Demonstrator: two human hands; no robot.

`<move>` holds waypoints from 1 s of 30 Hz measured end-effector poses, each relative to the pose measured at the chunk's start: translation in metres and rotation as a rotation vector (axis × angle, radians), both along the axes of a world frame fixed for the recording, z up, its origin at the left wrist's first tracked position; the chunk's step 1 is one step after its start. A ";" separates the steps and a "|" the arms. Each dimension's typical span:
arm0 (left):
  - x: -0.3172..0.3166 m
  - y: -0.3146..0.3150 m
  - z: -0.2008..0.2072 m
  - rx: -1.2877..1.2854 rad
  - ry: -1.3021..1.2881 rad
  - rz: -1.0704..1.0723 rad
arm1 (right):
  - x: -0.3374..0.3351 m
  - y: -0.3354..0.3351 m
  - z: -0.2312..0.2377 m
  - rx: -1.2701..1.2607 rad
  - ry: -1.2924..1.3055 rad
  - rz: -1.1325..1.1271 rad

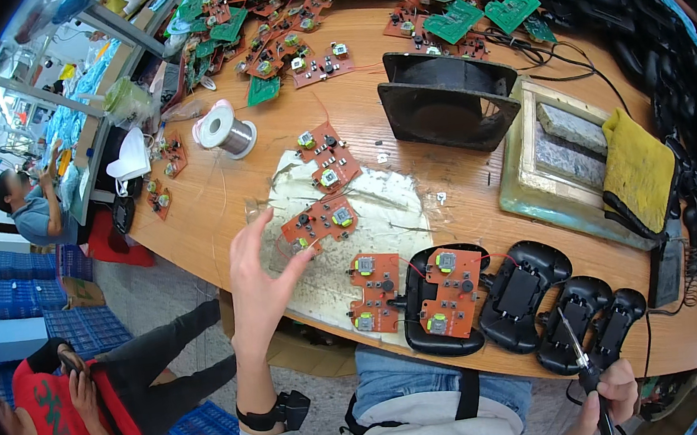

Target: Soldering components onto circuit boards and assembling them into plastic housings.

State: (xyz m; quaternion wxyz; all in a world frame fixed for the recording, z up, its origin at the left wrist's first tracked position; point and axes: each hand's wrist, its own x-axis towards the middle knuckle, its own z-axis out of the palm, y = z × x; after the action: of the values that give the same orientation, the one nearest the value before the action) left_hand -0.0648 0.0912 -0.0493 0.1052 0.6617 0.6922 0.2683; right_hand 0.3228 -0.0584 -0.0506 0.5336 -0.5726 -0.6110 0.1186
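Observation:
My left hand (261, 285) reaches over the table with thumb and fingers apart. Its thumb tip is at the lower edge of an orange-brown circuit board (320, 223); whether it touches is hard to tell. Farther off lies another such board (329, 157), both on a worn pale sheet (309, 287). My right hand (618, 391) is closed around a soldering iron (590, 375), its tip pointing away over the black plastic shells. One orange board (378, 292) lies beside the nearest shells; a second board (451, 290) rests on a black shell (447, 346). Thin red wires run from these boards.
A solder spool (227, 131) stands at the left. Black shells (525, 293) line the front edge. Beyond are a square black fan (447, 101), a framed tray (520, 122) with grey blocks, a yellow cloth (640, 169) and heaped boards (290, 25). A person in red (77, 416) stands left.

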 end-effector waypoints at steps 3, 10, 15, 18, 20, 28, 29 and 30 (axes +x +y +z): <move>-0.003 -0.005 -0.015 0.002 0.024 -0.060 | -0.001 0.004 -0.012 0.124 -0.020 0.056; -0.002 -0.002 -0.007 -0.009 -0.511 -0.095 | -0.021 0.001 0.012 0.076 -0.014 -0.133; -0.011 -0.012 0.030 0.006 -0.735 -0.156 | -0.008 0.001 0.004 0.110 0.063 -0.195; 0.025 -0.003 0.050 -0.055 -0.724 -0.425 | 0.009 -0.009 0.007 0.086 0.085 -0.263; 0.073 0.006 0.054 -0.265 -0.738 -0.687 | 0.017 -0.013 0.002 0.093 0.147 -0.230; 0.194 0.021 0.025 -0.970 -1.026 -0.796 | 0.029 -0.017 -0.012 0.083 0.206 -0.326; 0.198 0.021 0.025 -1.025 -1.012 -0.734 | 0.031 -0.018 -0.015 0.081 0.220 -0.305; 0.201 0.022 0.027 -1.076 -0.998 -0.670 | 0.034 -0.017 -0.017 0.080 0.234 -0.281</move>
State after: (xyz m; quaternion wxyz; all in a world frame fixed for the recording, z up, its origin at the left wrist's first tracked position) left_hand 0.1365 0.1132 -0.0224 0.7809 0.4950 0.3629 0.1163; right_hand 0.3565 -0.0758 -0.0678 0.6345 -0.6130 -0.4632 0.0844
